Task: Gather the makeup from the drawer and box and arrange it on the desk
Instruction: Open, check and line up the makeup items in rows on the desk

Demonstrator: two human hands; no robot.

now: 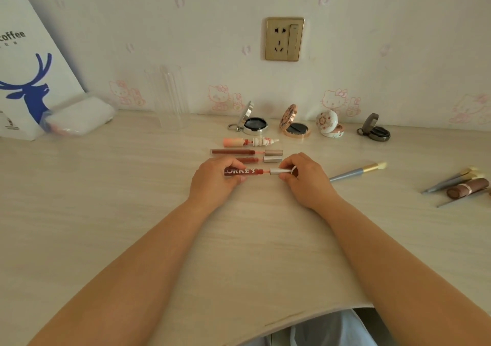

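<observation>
desk [106, 212] | lip gloss [247, 171] pinched between left hand [212, 179], right hand [305, 178] grip

**Figure: your arms and hands as seen from the head camera.**

Both of your forearms enter from the lower edge and run bare along their whole visible length: no sleeve, cuff, watch, bracelet or glove shows on either one. Your left hand [215, 179] and right hand [305, 178] are equally bare, with no ring visible on the fingers that face the camera, and the nails that can be seen are short and unpainted. At the bottom of the view, between your arms, a fold of pale blue-grey cloth from your clothing shows, with a darker patch just to its right; the garment's cut cannot be told.
</observation>
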